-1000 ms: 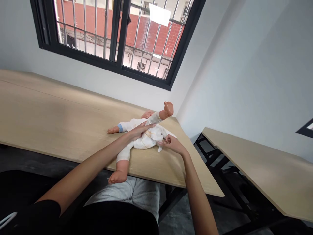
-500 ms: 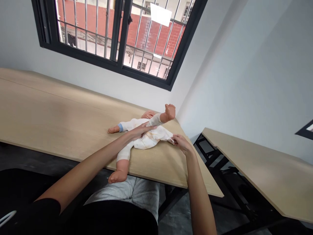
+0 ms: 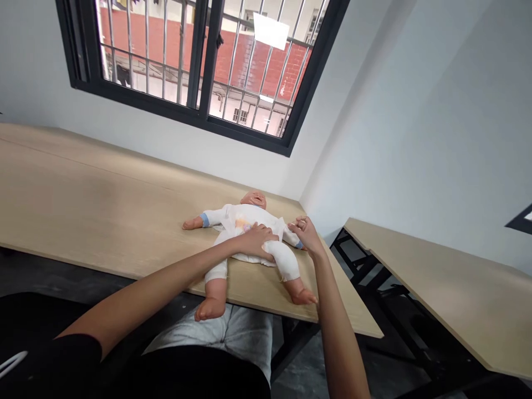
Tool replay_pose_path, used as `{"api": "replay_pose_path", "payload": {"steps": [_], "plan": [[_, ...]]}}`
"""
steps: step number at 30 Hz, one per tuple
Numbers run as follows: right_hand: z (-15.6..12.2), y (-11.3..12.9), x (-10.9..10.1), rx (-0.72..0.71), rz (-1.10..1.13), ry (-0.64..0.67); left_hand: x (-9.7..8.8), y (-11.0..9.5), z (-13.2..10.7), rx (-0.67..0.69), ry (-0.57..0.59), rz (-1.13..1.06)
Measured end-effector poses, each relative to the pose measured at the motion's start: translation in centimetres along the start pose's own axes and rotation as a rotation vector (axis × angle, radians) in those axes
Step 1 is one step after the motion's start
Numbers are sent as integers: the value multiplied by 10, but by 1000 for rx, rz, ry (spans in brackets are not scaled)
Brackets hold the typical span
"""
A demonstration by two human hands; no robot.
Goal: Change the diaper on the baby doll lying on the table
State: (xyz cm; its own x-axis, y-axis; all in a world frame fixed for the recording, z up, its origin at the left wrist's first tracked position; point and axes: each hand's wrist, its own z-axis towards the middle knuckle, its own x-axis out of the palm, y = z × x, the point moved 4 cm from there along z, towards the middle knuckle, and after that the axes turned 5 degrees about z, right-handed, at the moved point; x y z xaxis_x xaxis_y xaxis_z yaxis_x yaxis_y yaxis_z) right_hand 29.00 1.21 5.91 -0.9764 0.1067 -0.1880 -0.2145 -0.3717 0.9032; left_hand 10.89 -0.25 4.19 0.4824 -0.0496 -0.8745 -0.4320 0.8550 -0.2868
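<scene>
A baby doll (image 3: 253, 198) is being pressed at the thigh by the open left hand (image 3: 257, 241), its white garment (image 3: 245, 215) being pinched by the right hand (image 3: 306, 234) (pale wooden tabletop (image 3: 103, 177) beneath).

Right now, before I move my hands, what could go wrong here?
The doll's foot pokes out past the table edge, so a hard tug might slide the doll off. Your right hand is at the white outfit by the doll's arm; pulling there could shift the doll under your left hand.
</scene>
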Motion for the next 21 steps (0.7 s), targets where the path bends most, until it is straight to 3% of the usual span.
{"api": "replay_pose_path", "payload": {"steps": [6, 10, 17, 19, 21], "plan": [[-5, -2, 10, -16, 61, 18, -1, -1, -3, 126, 184, 32], [-7, -3, 17, -13, 59, 48, -1, -5, -4, 168, 242, 30], [-9, -4, 24, -39, 47, 52, -23, 1, -4, 152, 91, -279], [-10, -3, 26, -46, 76, 67, -26, 9, 0, 66, 33, -308], [-11, -1, 27, -51, 103, 66, -23, 16, 3, -41, 24, -189]]}}
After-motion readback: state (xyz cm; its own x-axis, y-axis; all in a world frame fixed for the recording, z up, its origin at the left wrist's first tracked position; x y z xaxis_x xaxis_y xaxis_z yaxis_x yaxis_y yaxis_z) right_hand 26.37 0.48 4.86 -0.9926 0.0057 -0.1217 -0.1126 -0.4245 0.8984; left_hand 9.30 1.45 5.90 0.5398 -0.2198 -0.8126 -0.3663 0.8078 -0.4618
